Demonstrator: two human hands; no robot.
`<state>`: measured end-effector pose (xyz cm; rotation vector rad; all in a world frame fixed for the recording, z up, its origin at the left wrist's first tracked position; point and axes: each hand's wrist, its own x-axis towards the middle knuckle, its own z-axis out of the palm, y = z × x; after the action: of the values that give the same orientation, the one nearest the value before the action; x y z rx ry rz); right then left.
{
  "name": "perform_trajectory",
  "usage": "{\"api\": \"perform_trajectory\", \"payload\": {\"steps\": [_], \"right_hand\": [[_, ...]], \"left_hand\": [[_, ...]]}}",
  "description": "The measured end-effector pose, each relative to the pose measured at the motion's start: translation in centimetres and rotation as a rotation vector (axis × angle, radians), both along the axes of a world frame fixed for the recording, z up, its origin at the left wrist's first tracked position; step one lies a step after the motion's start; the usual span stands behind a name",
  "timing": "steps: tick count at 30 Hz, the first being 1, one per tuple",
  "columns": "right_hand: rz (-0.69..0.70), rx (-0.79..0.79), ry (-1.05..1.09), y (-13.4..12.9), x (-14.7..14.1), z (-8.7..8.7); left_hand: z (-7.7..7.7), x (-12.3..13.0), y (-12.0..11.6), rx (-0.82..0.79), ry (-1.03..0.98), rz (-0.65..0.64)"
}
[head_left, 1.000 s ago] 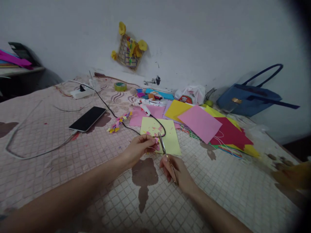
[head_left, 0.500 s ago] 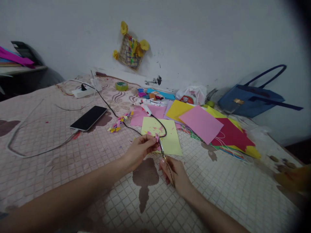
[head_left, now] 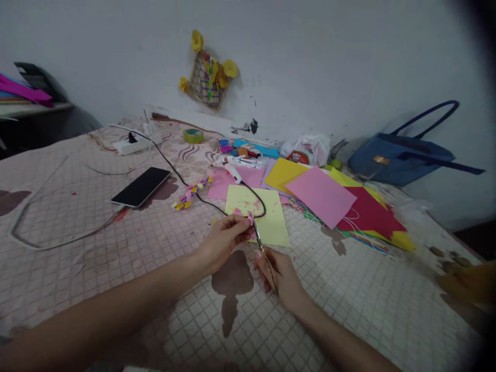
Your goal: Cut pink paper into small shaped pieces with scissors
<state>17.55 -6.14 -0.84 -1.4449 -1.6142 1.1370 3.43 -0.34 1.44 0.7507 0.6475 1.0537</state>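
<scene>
My left hand (head_left: 231, 236) pinches a small piece of pink paper (head_left: 250, 220) between thumb and fingers. Closed around the handles of a pair of scissors (head_left: 258, 236) is my right hand (head_left: 281, 273); the blades point away from me and their tips meet the pink piece. Both hands are just in front of a pale yellow sheet (head_left: 277, 222) scattered with pink and yellow paper scraps. A glue gun (head_left: 233, 173) lies behind that sheet, its black cord curving across it. To the left rests a strand of folded coloured paper bits (head_left: 190, 194).
A tablet (head_left: 141, 187) on a white cable lies left, before a power strip (head_left: 134, 145). Green tape (head_left: 193, 136) stands farther back. Coloured sheets (head_left: 321, 196), white string and a blue handbag (head_left: 399, 157) are on the right. A decorated woven panel (head_left: 209, 82) hangs on the wall.
The view has shifted very slightly. Both hands keep nearly the same pose, with the scissors at the pink paper.
</scene>
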Motion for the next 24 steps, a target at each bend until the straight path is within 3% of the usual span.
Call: {"api": "perform_trajectory", "payload": {"steps": [24], "right_hand": [[0.012,0.009,-0.064,0.06,0.24,0.13]], "left_hand": [[-0.03,0.01,0.07,0.008,0.025,0.013]]}}
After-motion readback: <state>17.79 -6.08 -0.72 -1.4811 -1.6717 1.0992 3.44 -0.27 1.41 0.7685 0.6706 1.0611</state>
